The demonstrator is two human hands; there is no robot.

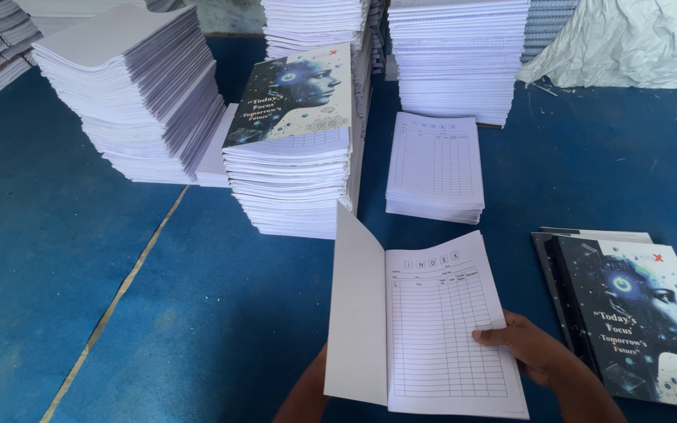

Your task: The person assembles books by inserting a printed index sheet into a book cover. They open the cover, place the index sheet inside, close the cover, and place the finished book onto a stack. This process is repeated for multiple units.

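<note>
An open notebook [425, 329] is lying on the blue floor [80, 274]; the right hand [530, 345] is pinching its ruled page, the left hand's [303, 399] grip is hidden behind the cover.

Blue floor mat [80, 274] carries: white paper stacks at 11 o'clock [139, 94] and 12 o'clock [456, 55], covered notebook stack [291, 172] at centre, index-sheet pile [435, 168], loose covers [636, 313] at 4 o'clock.
</note>
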